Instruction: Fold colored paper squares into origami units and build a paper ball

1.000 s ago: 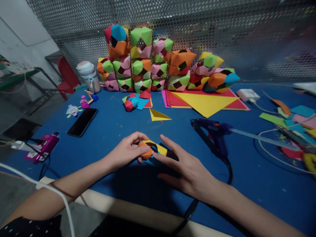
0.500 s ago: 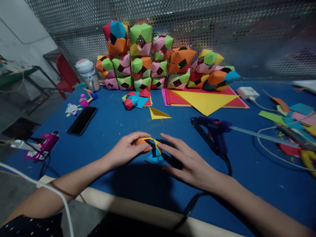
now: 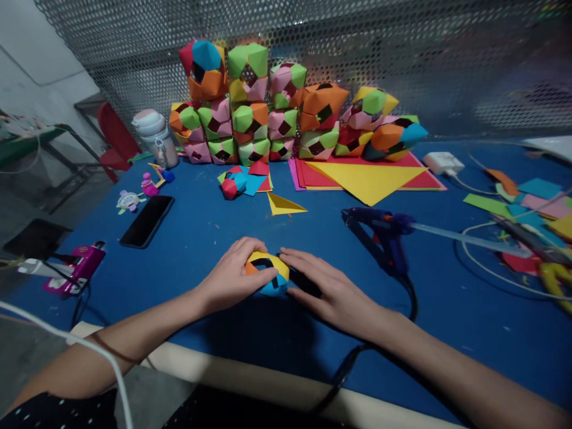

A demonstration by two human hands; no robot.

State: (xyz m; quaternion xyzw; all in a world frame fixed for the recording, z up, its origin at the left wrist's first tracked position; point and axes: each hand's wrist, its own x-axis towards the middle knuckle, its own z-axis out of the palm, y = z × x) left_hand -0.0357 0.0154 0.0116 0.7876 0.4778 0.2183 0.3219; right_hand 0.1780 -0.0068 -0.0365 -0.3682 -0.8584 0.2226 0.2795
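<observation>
A small folded-paper ball (image 3: 282,271) in yellow, orange and blue sits between my hands, low over the blue table (image 3: 196,208). My left hand (image 3: 235,271) is wrapped round its left side, the thumb lying across the front by a dark opening. On the right side, the fingertips and thumb of my right hand (image 3: 337,292) press against the yellow and blue panels, its fingers fairly straight. Part of the orange panel is hidden by my left hand. Beyond the ball lies a folded yellow paper piece (image 3: 286,205). A blue glue gun (image 3: 384,229) lies to the right, with a long glue stick in it.
Stacked paper balls (image 3: 252,122) stand along the perforated metal panel (image 3: 313,36). Coloured sheets (image 3: 370,176) lie before them. Leftward are a phone (image 3: 147,221), a bottle (image 3: 156,137) and a purple power strip (image 3: 78,271); paper scraps (image 3: 536,205) and a white cable (image 3: 487,290) lie rightward.
The ball has turned so more of its yellow and blue panels face me. My left thumb has come across its front, and my right hand has moved slightly left against it.
</observation>
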